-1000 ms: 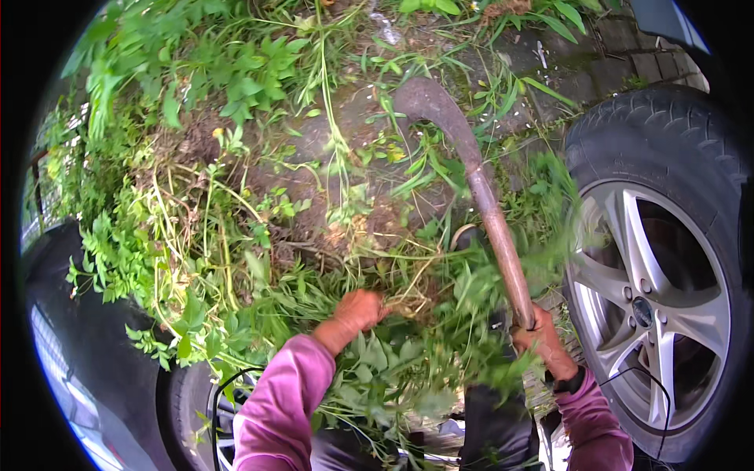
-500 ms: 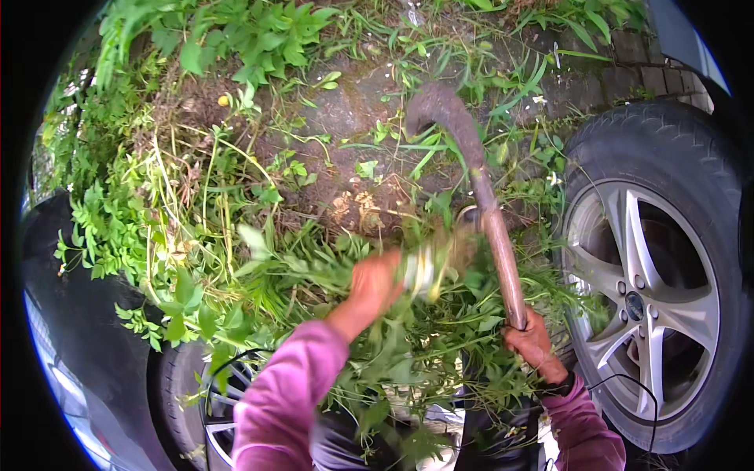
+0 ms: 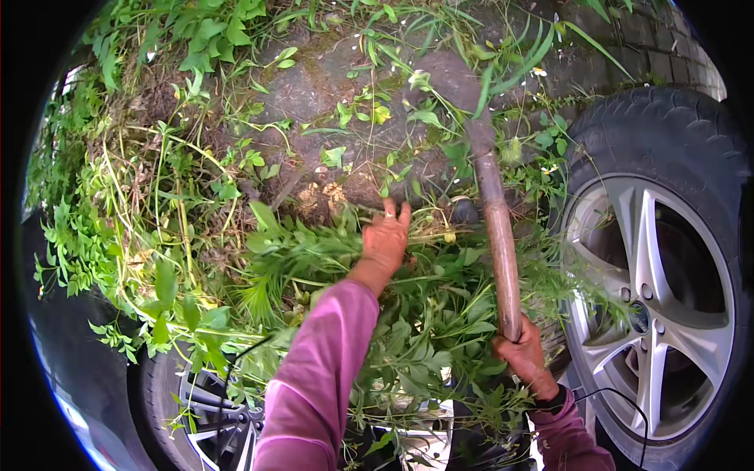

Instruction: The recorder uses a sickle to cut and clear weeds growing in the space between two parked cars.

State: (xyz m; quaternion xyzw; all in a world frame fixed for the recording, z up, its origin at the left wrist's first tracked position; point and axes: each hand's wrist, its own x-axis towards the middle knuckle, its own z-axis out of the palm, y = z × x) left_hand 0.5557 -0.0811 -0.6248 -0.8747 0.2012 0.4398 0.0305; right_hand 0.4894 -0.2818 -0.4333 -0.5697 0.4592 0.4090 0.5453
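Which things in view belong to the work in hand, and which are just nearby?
Work in hand:
- hooked tool, held in the right hand
- leafy plants, near the open left hand

Just nearby:
- right-side wheel
- left-side wheel
- dark car body
- paving bricks

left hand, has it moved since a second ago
Yes, the left hand has moved up the picture, from about level with the right wheel's hub to above it.
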